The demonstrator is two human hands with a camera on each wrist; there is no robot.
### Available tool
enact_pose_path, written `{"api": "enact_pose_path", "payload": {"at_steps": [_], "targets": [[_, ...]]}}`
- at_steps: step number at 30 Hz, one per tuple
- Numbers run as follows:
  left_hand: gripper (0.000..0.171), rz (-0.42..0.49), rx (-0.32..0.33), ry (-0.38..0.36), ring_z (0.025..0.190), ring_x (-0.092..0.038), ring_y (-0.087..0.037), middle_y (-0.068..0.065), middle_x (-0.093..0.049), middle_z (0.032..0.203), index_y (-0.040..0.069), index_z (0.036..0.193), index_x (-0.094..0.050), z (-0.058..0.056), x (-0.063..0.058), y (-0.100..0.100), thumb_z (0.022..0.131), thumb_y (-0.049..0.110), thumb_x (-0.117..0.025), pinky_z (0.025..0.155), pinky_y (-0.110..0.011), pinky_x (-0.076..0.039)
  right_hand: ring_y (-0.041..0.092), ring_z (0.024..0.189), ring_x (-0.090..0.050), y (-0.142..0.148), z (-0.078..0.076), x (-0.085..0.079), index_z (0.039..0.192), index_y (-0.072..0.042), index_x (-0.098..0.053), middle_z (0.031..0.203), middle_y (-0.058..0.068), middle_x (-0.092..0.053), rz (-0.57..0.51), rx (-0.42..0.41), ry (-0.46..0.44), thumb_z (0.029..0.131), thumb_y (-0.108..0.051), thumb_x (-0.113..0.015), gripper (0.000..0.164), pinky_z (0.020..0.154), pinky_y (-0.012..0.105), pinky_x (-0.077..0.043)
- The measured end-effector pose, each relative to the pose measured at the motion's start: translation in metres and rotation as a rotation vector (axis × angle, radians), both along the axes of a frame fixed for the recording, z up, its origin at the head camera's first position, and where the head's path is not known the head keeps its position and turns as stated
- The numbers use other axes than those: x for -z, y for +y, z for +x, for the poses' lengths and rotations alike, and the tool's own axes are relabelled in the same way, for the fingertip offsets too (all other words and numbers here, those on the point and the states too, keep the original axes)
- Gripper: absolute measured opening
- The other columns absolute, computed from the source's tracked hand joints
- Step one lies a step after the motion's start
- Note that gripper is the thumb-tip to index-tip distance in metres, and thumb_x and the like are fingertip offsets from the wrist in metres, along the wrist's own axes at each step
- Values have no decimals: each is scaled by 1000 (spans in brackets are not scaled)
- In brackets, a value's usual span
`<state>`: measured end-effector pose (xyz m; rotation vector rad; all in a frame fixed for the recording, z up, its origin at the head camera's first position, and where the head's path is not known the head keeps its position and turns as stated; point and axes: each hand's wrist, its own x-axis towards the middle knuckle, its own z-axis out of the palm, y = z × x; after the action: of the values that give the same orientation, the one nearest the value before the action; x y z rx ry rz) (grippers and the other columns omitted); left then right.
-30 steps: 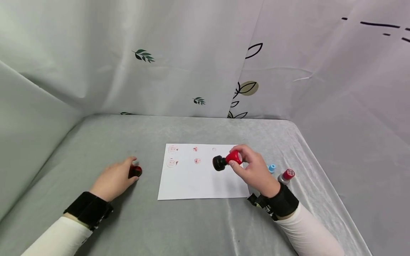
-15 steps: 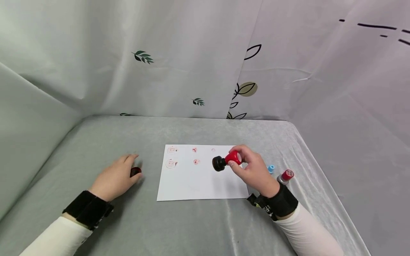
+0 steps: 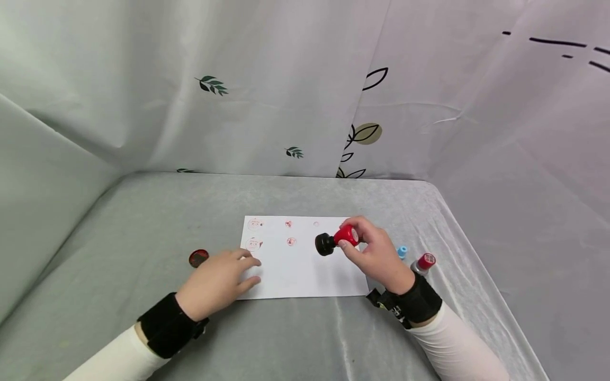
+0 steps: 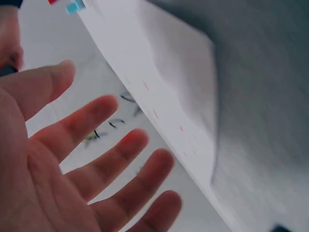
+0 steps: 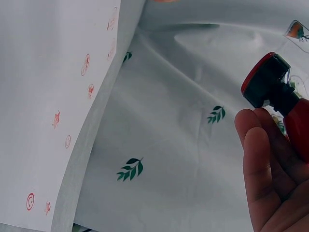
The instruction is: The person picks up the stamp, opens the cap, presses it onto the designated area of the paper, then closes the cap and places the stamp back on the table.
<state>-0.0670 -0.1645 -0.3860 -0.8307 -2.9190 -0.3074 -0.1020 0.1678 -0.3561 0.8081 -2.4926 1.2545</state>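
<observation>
Red-handled stamp with a black head is held over the right half of the sheet of paper, tipped well over, its head towards the sheet's left side and its handle towards the sheet's right edge. The right hand reaches in over that right edge and grips the handle between thumb and fingers. Seen from the right wrist, the stamp is clear of the sheet, and a red rim shows round the face of its head. The left hand is over the sheet's left edge, well apart from the stamp, its fingers spread and slightly bent and its palm holding nothing; reddish patches show on some fingertips in the left wrist view. Whether those fingertips touch the sheet I cannot tell. A round dark cap with a reddish rim lies left of the sheet, near the left hand. Right of the sheet, near the right hand's wrist, are a small light-blue piece and, farther out, a red-topped silvery cylinder. Red prints run along the sheet's far part, smiling faces and stars among them in the right wrist view. Grey cloth spreads beneath and around the sheet, and a pale curtain with leaf patterns hangs beyond its far edge.
</observation>
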Motion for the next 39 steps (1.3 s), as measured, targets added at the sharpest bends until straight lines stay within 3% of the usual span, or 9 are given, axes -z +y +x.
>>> {"api": "enact_pose_path", "payload": {"at_steps": [4, 8, 12, 18, 26, 32, 39], "targets": [[24, -55, 50, -36, 70, -57, -13, 5, -64, 88, 20, 98, -74, 8, 4, 10, 83, 38, -72, 62, -33, -48, 13, 71, -57, 0, 0, 0, 109, -4, -58, 78, 5, -67, 8, -1, -11, 86, -7, -68, 26, 59, 38, -52], [23, -63, 39, -89, 60, -50, -10, 8, -58, 78, 19, 94, -75, 13, 8, 14, 81, 38, -73, 54, -28, -43, 16, 70, -58, 1, -1, 0, 109, -3, -58, 78, 5, -67, 9, -4, 2, 86, -7, -68, 26, 59, 42, -52], [23, -42, 30, -124, 57, -47, -9, 8, -55, 75, 17, 92, -75, 16, 9, 13, 81, 37, -73, 52, -27, -41, 15, 70, -57, 1, -1, 0, 109, -3, -58, 78, 5, -67, 20, 1, 11, 85, -8, -69, 27, 58, 40, -52], [21, -37, 33, -131, 55, -45, -9, 8, -52, 72, 17, 89, -75, 17, 9, 13, 81, 36, -73, 50, -27, -39, 13, 70, -58, -1, 1, 3, 111, -3, -57, 81, 6, -68, 42, 4, -20, 85, -8, -70, 30, 56, 40, -52], [21, 10, -5, -106, 46, -40, -8, 12, -48, 62, 22, 66, -65, 19, 9, 12, 79, 36, -73, 44, -26, -36, 12, 71, -56, -10, -5, 8, 107, -8, -59, 86, 0, -65, 97, -20, -60, 87, -14, -71, 25, 60, 40, -52], [29, -23, -26, -102, 44, -39, -9, 11, -45, 62, 24, 59, -57, 19, 9, 11, 78, 39, -73, 42, -27, -33, 7, 64, -54, -29, -11, 16, 103, -15, -60, 80, -7, -64, 248, -45, -66, 87, -25, -71, 22, 55, 30, -50], [35, -69, -46, -110, 43, -41, -11, 11, -46, 59, 25, 55, -53, 21, 7, 12, 78, 44, -72, 41, -30, -34, 2, 60, -50, -78, -21, 21, 103, -17, -59, 72, -13, -60, 461, -106, -27, 88, -37, -66, 26, 56, 20, -45]]}}
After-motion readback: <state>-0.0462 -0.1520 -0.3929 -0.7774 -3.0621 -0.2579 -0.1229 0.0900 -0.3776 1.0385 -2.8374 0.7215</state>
